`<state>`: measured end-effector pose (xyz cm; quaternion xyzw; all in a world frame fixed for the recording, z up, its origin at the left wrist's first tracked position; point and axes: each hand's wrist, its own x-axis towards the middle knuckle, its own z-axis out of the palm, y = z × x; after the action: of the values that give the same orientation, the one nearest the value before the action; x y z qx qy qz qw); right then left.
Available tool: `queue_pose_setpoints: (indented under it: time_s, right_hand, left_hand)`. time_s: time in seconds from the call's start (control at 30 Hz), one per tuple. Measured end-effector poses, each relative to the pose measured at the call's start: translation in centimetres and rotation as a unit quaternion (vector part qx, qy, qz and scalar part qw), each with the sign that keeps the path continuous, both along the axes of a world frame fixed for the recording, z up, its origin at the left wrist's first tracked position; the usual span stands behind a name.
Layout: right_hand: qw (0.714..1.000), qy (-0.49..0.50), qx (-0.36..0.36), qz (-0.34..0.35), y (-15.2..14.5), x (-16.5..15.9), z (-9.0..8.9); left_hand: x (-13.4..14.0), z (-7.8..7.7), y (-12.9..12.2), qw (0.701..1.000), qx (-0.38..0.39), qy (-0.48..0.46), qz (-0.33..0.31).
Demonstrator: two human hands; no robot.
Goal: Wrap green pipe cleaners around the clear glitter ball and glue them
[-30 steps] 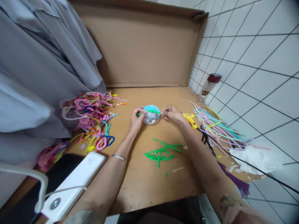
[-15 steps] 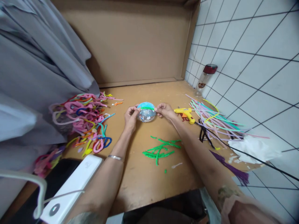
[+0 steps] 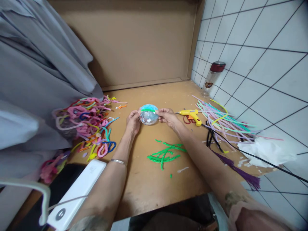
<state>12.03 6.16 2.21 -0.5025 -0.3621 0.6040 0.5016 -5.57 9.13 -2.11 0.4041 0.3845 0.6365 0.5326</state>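
Note:
A round, clear ball [image 3: 149, 118] sits between my two hands over the middle of the table. Its upper part is covered in light blue strips, with a green pipe cleaner [image 3: 147, 110] lying across below them. My left hand [image 3: 133, 120] pinches the ball's left edge. At the right edge, the fingers of my right hand [image 3: 166, 116] are closed on the ball where the green strip ends. Closer to me, several cut green pipe cleaners [image 3: 165, 154] lie in a loose heap on the table.
A yellow glue gun [image 3: 192, 116] with a black cord lies right of my right hand. Pastel pipe cleaners [image 3: 221, 120], white tissue [image 3: 267, 152] and a purple tassel [image 3: 240, 170] are farther right. Tangled colourful pipe cleaners [image 3: 81, 112] and a white power bank [image 3: 79, 189] occupy the left. A bottle [image 3: 211, 78] stands by the tiles.
Both hands and the ball have shifted slightly left in view. The right fingers now press closer against the ball's edge, and the green strip lies along it.

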Motion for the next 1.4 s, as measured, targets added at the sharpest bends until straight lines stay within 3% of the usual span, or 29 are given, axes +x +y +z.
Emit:
queue_pose_setpoints:
  time_s: [0.2,0.33,0.4,0.5,0.57,0.6,0.77,0.93,1.13,1.4]
  right_hand:
    - [1.000,-0.005,-0.011,-0.015,0.1,0.5,-0.2]
    - [0.987,-0.141,0.069,-0.042,0.3,1.0,0.6]
    - [0.956,-0.248,0.143,-0.060,0.2,0.8,1.0]
    - [0.868,-0.415,0.259,-0.080,-0.7,0.0,1.3]
    - [0.813,-0.501,0.282,-0.089,-1.5,-0.6,1.3]
    - [0.799,-0.525,0.277,-0.101,-1.8,-0.9,1.2]
    - [0.769,-0.578,0.244,-0.121,-2.8,-1.4,1.4]
    - [0.730,-0.638,0.221,-0.107,-3.4,-2.0,2.8]
    - [0.722,-0.669,0.155,-0.083,-3.7,-1.8,4.2]
    - [0.746,-0.647,0.139,-0.076,-2.8,-0.3,4.0]
  left_hand:
    - [0.6,0.3,-0.5,1.000,0.019,0.019,-0.004]
    - [1.1,0.3,-0.8,0.999,0.034,0.033,0.010]
    - [1.5,0.4,-0.9,0.998,0.047,0.037,0.025]
    - [2.4,0.7,-1.4,0.995,0.073,0.053,0.050]
    - [3.0,1.0,-1.9,0.991,0.087,0.081,0.062]
    - [3.2,1.1,-2.1,0.989,0.094,0.096,0.067]
    - [3.8,1.6,-2.9,0.974,0.127,0.158,0.097]
    - [4.2,1.7,-3.2,0.966,0.147,0.174,0.119]
    - [5.7,1.5,-4.0,0.952,0.184,0.195,0.146]
    - [7.3,0.8,-4.6,0.985,0.128,0.038,0.110]
